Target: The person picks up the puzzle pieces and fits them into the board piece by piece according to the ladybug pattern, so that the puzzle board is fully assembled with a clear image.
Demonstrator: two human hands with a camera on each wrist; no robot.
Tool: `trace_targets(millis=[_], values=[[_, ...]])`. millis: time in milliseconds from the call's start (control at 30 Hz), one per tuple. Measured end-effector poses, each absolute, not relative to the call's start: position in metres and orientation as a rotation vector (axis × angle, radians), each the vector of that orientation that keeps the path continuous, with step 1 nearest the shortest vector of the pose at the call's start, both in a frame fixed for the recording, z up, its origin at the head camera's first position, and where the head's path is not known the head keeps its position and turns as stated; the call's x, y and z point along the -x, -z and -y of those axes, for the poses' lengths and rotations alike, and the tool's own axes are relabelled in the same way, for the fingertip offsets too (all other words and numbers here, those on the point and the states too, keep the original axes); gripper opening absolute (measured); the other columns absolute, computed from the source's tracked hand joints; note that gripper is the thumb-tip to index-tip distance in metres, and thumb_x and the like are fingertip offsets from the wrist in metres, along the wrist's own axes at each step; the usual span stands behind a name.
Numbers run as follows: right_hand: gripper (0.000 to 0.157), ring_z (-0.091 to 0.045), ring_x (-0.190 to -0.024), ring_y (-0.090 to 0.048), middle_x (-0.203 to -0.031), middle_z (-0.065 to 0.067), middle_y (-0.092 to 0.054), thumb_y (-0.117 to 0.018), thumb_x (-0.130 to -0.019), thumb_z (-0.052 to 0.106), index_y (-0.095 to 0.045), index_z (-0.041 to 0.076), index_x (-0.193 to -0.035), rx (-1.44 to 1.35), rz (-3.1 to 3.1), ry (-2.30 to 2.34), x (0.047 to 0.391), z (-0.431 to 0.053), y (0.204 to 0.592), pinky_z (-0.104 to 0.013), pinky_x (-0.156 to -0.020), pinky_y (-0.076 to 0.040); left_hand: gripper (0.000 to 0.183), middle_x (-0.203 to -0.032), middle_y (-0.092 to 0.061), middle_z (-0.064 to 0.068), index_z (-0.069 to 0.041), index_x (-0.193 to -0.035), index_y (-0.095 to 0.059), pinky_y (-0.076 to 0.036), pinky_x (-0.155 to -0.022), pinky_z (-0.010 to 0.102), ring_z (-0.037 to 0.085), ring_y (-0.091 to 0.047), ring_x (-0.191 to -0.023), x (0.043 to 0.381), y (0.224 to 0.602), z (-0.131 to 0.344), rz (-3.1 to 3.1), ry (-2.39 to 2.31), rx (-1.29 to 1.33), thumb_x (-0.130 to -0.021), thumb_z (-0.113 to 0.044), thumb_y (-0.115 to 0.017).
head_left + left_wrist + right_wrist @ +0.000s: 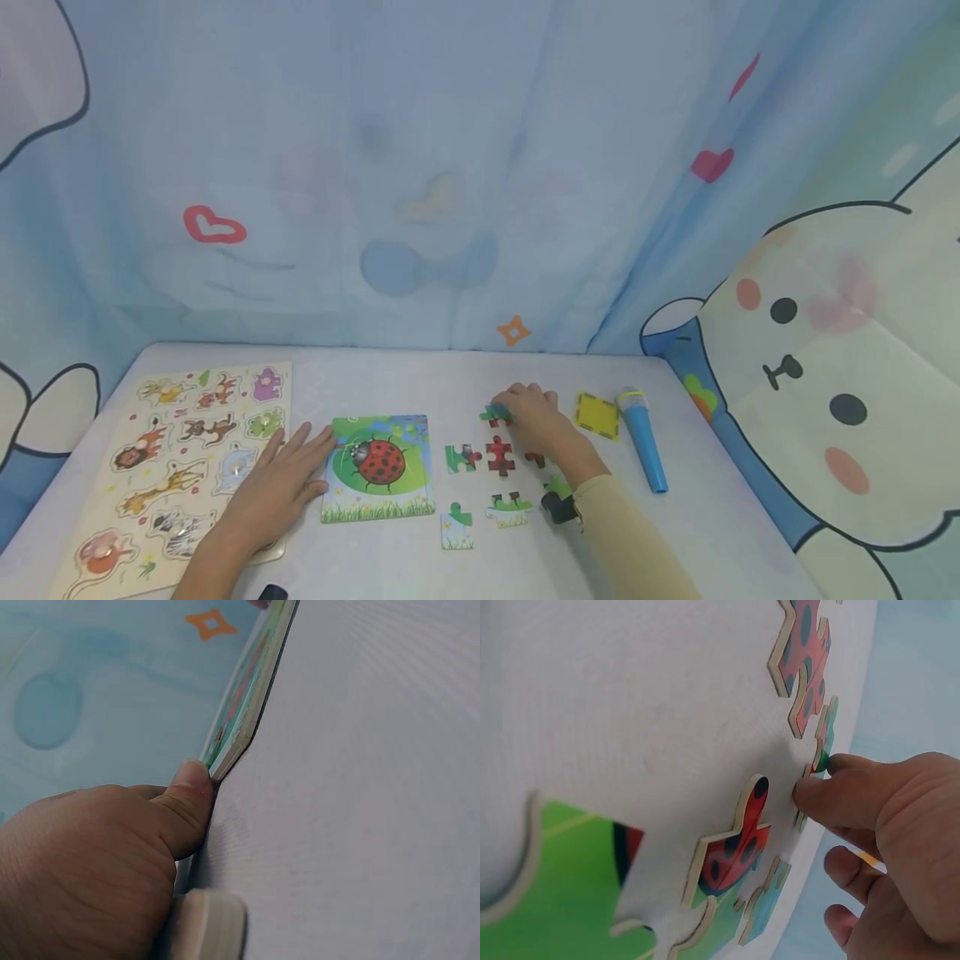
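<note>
My left hand lies with fingers spread between the wooden animal board and the ladybug puzzle board. Its thumb touches the ladybug board's near-left side, also seen in the left wrist view beside the board's edge. With thumb and fingertips, my right hand pinches a green and red jigsaw piece at the top of a loose group. Below it lie a red spotted piece and a green-and-red piece. In the right wrist view, a red-and-green piece lies near the hand; the fingers partly hide the pinched piece.
Grass-edged pieces lie at the front of the group. A yellow square frame and a blue toy microphone stand right of the hand. The animal peg board covers the table's left side. A printed curtain hangs behind.
</note>
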State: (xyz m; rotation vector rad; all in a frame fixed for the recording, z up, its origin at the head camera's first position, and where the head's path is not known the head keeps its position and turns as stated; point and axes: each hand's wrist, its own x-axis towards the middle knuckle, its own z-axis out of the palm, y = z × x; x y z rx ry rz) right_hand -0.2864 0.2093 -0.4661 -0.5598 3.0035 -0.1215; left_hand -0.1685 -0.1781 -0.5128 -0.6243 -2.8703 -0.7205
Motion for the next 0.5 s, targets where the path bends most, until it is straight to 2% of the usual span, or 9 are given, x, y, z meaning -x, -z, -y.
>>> trace_targets(millis=[233, 500], values=[[0.039, -0.026, -0.112, -0.049, -0.121, -0.001, -0.06, -0.073, -0.088, 0.018, -0.063, 0.022, -0.125, 0.586, -3.031, 0.076, 0.2882, -0.2121, 0.4669, -0.055, -0.096, -0.036, 0.058, -0.154, -0.037, 0.006, -0.01, -0.147, -0.045, -0.006, -0.119, 0.054, 0.035, -0.025, -0.143, 0.1685, 0.5121, 0.1775, 2.875, 0.714, 0.621, -0.094, -0.025, -0.064], [0.03, -0.019, -0.106, -0.051, -0.114, 0.006, -0.061, -0.075, -0.087, 0.025, -0.066, 0.025, -0.115, 0.691, -3.042, 0.118, 0.2862, -0.2043, 0.4611, -0.05, -0.091, -0.037, 0.06, -0.154, -0.037, 0.006, -0.01, -0.147, -0.044, -0.004, -0.12, 0.052, 0.034, -0.025, -0.144, 0.1694, 0.5142, 0.1783, 2.864, 0.725, 0.628, -0.093, -0.024, -0.066]])
